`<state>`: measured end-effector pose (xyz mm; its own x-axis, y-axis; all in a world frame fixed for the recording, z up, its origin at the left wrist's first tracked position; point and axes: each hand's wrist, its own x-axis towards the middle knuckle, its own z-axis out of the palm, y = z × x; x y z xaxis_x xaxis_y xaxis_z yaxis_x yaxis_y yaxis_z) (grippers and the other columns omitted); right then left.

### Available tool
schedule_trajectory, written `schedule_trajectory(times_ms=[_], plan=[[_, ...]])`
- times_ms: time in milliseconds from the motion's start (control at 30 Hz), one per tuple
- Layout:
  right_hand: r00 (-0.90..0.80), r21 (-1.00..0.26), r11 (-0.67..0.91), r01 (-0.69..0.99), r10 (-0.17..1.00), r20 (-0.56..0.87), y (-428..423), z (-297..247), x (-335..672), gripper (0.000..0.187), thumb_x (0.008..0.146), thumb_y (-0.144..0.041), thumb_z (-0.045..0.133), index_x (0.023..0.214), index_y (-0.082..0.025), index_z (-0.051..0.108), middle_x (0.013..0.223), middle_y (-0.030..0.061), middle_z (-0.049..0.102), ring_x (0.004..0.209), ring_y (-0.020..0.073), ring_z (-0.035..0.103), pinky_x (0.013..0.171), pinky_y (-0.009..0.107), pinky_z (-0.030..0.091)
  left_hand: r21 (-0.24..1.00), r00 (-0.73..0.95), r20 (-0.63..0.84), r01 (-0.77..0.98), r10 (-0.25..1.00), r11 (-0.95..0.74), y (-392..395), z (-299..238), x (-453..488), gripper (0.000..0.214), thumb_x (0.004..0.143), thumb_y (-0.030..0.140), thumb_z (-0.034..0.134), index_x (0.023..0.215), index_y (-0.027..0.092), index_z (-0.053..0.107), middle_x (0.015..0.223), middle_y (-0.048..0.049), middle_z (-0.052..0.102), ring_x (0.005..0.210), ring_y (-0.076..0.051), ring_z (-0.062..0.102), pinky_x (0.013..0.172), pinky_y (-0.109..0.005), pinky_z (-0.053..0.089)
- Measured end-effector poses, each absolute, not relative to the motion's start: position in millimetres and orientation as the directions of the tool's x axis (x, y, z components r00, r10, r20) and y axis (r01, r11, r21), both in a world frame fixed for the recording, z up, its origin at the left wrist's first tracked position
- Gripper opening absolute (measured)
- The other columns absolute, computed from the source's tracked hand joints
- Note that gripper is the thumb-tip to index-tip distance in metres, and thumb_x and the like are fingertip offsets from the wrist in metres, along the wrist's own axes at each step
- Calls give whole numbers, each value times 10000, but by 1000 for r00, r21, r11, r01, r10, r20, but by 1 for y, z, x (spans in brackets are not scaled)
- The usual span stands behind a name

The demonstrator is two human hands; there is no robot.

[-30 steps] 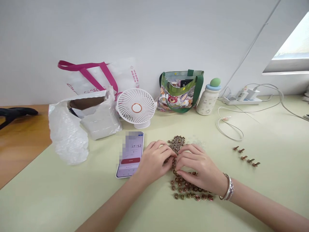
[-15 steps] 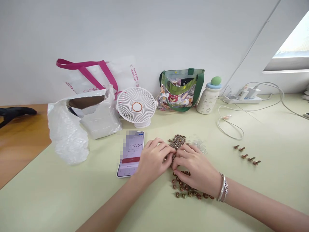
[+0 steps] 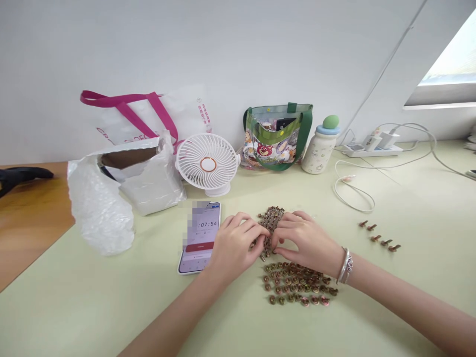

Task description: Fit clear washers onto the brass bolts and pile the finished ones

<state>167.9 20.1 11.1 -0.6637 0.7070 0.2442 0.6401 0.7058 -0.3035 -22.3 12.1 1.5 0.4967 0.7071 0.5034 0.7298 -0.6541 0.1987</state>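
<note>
My left hand (image 3: 236, 243) rests at the left side of a pile of small bronze-coloured screws (image 3: 273, 216), thumb and fingers closed at the tips. What they pinch, if anything, is hidden. Across the pile, my right hand (image 3: 303, 240) is curled with thumb and index tips close together at the screws; anything between them is too small to make out. Nearer me, several rows of screws (image 3: 287, 288) stand on their heads, the back right ones partly under my right hand. Another short line of screws (image 3: 375, 238) lies off to the right.
A phone (image 3: 199, 240) showing a timer lies left of my left hand. Behind are a bubble-wrap pouch (image 3: 104, 208), a white fan (image 3: 207, 163), a patterned bag (image 3: 275, 144), and a bottle (image 3: 320, 151). A power strip (image 3: 368, 151) and white cable (image 3: 351, 193) lie at right.
My right hand has shifted up and slightly right, uncovering more of the screw rows and now covering the small clear pieces behind it. My left hand has stayed almost in place.
</note>
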Motion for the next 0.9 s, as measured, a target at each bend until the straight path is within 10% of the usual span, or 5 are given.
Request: schedule_trajectory(times_ms=[400, 900], plan=[[-437, -662, 581, 473, 807, 397, 15, 3, 180, 56, 827, -219, 535, 797, -209, 581, 762, 31, 629, 748, 169, 548, 680, 312, 450, 324, 495, 454, 684, 741, -654, 9, 4, -17, 112, 793, 318, 574, 837, 235, 635, 799, 24, 663, 879, -183, 520, 774, -338, 397], [-501, -612, 580, 537, 803, 322, 13, 0, 177, 86, 840, -280, 527, 854, -221, 588, 834, 22, 655, 853, 182, 549, 757, 337, 444, 195, 406, 651, 728, 642, -658, 6, 3, -16, 32, 761, 264, 622, 742, 247, 640, 676, 55, 663, 826, -167, 565, 733, -303, 395]])
